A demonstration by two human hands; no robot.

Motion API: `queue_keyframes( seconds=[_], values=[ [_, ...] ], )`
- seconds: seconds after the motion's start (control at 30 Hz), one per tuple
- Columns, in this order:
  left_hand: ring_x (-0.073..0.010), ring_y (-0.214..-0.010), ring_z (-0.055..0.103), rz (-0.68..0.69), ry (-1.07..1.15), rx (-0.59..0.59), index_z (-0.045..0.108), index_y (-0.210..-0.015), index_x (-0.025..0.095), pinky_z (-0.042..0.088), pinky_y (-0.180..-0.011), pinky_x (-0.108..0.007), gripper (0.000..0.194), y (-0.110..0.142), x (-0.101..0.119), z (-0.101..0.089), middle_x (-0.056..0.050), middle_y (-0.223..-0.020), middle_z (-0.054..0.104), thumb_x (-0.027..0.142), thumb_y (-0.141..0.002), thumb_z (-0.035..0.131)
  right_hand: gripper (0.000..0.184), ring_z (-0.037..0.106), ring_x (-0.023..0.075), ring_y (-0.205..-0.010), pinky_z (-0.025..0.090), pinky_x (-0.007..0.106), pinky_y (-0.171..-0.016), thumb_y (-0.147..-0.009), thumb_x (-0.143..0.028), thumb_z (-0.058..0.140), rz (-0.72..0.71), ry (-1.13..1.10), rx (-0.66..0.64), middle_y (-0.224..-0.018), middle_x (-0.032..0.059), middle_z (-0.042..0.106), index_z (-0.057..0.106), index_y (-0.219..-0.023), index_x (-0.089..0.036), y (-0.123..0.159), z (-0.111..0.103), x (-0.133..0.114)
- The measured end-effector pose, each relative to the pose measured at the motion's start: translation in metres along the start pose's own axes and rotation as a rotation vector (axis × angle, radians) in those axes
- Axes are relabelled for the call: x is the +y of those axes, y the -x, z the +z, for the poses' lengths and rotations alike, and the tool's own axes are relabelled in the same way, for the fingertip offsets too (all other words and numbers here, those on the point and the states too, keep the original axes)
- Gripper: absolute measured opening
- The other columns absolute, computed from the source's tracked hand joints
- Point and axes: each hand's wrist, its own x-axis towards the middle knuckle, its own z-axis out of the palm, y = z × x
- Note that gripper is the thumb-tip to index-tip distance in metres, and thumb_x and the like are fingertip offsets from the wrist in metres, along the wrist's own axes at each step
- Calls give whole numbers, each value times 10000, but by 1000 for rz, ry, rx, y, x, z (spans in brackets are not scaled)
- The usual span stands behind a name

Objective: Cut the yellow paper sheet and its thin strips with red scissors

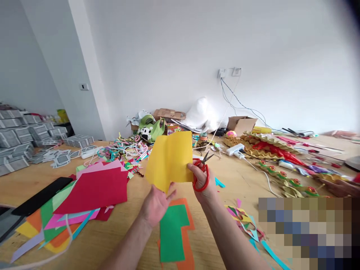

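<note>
A creased sheet of yellow paper [176, 157] is held up in front of me, above the table. My left hand [154, 206] grips it by the bottom edge near the crease, with some fingertips hidden or blurred. My right hand [202, 183] pinches the sheet's lower right edge with the thumb. Red-handled scissors [208, 174] hang on that same hand, their blades pointing up and away to the right. Below the sheet, a green paper piece [173, 232] lies on an orange paper piece [189, 243] on the table.
Coloured paper sheets [95, 191] are piled at left, beside a black flat object [42, 195]. Paper scraps [247, 221] lie at right. Pipe cleaners [120, 148], a green panda bag [152, 129] and a power strip [235, 149] stand further back. Another person's hand [340, 185] shows at far right.
</note>
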Motion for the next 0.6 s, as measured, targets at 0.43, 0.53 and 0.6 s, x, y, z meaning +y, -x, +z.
queue_keyframes(
  seconds=[0.43,0.53,0.6],
  values=[
    [-221,-1089,587,234,-181,320,598,-1130,259,490,-919,-374,445,-29,42,5,-22,-1108,676,149,-703,663,194,524,159,-639,435,283,-624,-700,-358,660,-108,235,127,-670,15,564,580,-698,-181,13,-37,7],
    [-235,-1100,581,212,-231,275,587,-1160,271,473,-946,-391,510,-27,35,-5,-25,-1103,679,173,-674,707,200,531,166,-643,444,290,-630,-681,-356,674,-106,243,139,-672,13,566,563,-690,-190,14,-48,16],
    [-248,-1096,583,155,-241,269,580,-1179,252,471,-950,-400,547,-26,30,-11,-47,-1111,674,176,-656,725,216,533,168,-636,448,297,-633,-680,-367,677,-103,267,155,-667,10,564,550,-702,-194,15,-55,24]
  ],
)
